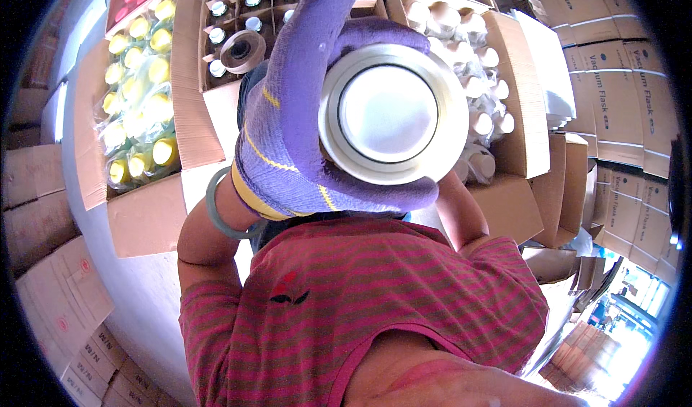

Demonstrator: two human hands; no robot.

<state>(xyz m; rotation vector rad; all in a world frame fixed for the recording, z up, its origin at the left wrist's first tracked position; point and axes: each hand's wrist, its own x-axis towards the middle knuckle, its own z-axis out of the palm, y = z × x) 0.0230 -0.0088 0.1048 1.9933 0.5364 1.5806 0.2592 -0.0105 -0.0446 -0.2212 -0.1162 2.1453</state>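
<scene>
My left hand [288, 129], in a purple knitted glove with yellow stripes, is wrapped round a pale cylindrical flask [389, 115]. The flask is held up close, with its round, shiny metal end facing me; its length is hidden behind that end. One gloved finger stretches upward past the rim, while others curve along its upper and lower sides. My right forearm [461, 209] reaches up behind the flask, which hides the right hand completely. A pale green bangle [216, 201] circles my left wrist.
Open cartons stand ahead: yellow-capped bottles [140, 90] at left, silver-capped bottles in a divided carton [252, 0] in the middle, pale-capped bottles in plastic [479, 86] at right. A round brown roll [243, 51] lies on the middle carton. Stacked boxes [620, 82] line the right side.
</scene>
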